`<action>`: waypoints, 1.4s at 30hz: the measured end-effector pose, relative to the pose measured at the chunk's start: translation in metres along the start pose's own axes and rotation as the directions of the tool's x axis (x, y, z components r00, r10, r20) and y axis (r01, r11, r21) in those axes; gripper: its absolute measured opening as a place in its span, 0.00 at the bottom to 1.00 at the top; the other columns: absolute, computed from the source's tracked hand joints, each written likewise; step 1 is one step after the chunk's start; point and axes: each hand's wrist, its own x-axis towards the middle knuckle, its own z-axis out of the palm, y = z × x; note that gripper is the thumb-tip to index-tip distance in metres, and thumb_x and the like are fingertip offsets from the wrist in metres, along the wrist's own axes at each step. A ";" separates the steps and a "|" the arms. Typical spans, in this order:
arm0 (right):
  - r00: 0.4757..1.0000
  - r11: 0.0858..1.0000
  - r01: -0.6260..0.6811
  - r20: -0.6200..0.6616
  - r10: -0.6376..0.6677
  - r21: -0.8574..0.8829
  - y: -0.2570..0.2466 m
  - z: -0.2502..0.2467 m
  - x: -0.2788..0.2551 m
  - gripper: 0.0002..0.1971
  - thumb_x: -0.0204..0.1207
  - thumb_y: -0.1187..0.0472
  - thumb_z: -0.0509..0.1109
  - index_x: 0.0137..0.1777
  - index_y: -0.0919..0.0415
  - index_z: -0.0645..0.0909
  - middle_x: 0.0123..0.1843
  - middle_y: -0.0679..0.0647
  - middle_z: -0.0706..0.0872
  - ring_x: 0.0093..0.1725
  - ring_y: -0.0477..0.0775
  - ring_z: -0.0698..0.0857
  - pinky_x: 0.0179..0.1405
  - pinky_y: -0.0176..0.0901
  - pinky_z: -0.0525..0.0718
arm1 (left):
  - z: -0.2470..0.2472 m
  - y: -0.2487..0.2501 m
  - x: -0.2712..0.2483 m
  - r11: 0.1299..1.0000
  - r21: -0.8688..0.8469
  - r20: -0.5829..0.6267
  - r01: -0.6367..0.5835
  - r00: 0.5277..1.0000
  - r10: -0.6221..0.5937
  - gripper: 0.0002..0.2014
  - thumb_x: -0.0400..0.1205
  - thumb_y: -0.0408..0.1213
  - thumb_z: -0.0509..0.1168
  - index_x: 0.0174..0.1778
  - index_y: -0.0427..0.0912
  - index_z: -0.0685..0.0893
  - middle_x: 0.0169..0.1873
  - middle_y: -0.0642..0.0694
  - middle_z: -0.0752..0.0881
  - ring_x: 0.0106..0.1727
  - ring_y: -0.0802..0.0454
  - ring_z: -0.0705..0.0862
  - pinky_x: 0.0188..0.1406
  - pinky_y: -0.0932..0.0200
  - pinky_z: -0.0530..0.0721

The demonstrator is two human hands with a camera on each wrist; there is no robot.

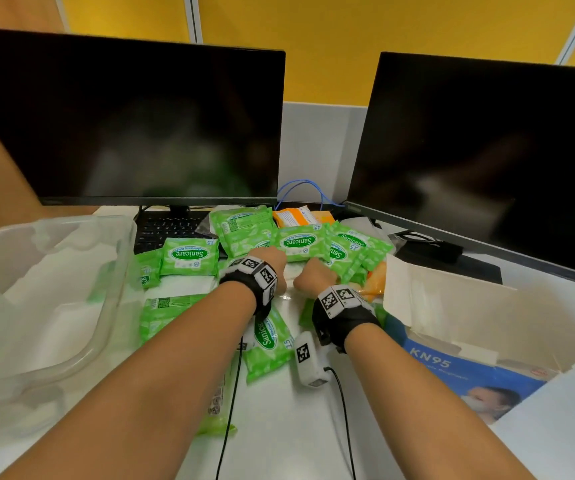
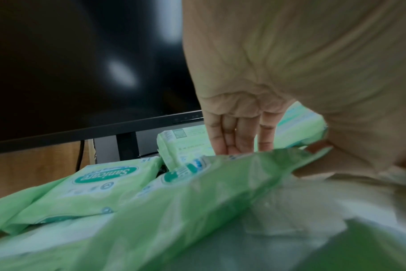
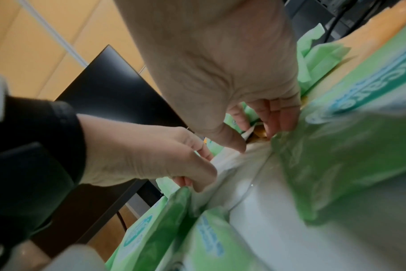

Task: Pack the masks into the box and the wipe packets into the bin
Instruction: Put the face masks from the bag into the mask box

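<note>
Many green Sanicare wipe packets (image 1: 189,259) lay scattered on the bench (image 1: 279,427) in the head view, between a clear plastic bin (image 1: 47,306) at the left and an open KN95 mask box (image 1: 469,355) at the right. Both containers looked empty of packets or masks as far as this view showed. The left hand (image 1: 272,265) and right hand (image 1: 314,275) were side by side in the middle of the pile, knuckles up, over a pale flat item (image 1: 291,271). Two dark monitors (image 1: 123,126) stood behind, with a keyboard (image 1: 168,230) under the left one.

Left wrist view: fingers (image 2: 230,135) pointed down, tips at the edge of a green packet (image 2: 197,192), thumb (image 2: 318,165) beneath it. They appeared to pinch the film or the white sheet under it; blur left which uncertain.

Right wrist view: the right hand's fingers (image 3: 276,119) and thumb closed on the edge of a white wrapped piece (image 3: 239,165), likely a bagged mask, and the left hand (image 3: 151,155) pinched its other side.

Judgement: the mask sleeve should be light, limp and slippery, best taken by a flat pinch along an edge. Packets should be soft and squashy, slightly heavier, best gripped across the body.
</note>
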 end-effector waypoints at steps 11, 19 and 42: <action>0.995 0.906 0.080 0.026 -0.100 0.415 0.009 -0.009 0.017 0.24 0.75 0.61 0.64 0.72 0.63 0.71 0.66 0.59 0.80 0.64 0.62 0.81 0.62 0.51 0.81 | -0.003 -0.020 0.002 0.984 -0.177 -0.062 -0.004 0.998 -0.007 0.16 0.80 0.43 0.64 0.60 0.39 0.82 0.55 0.39 0.85 0.55 0.42 0.85 0.46 0.55 0.81; 0.992 0.492 -0.056 0.102 -0.068 0.869 0.007 -0.026 0.003 0.08 0.78 0.75 0.59 0.46 0.62 0.75 0.36 0.59 0.79 0.26 0.50 0.79 0.25 0.39 0.77 | -0.015 -0.022 -0.017 0.942 -0.330 -0.266 -0.064 0.964 -0.028 0.09 0.80 0.39 0.62 0.53 0.41 0.82 0.43 0.44 0.82 0.43 0.46 0.81 0.39 0.56 0.77; 0.944 0.150 0.328 -0.329 -0.017 0.933 0.084 -0.197 -0.139 0.12 0.83 0.51 0.62 0.57 0.58 0.80 0.48 0.61 0.90 0.48 0.58 0.91 0.45 0.45 0.90 | -0.103 0.095 -0.104 0.607 -0.393 -0.895 -0.691 0.440 -0.079 0.04 0.84 0.28 0.58 0.47 0.33 0.77 0.42 0.47 0.75 0.42 0.55 0.72 0.39 0.71 0.66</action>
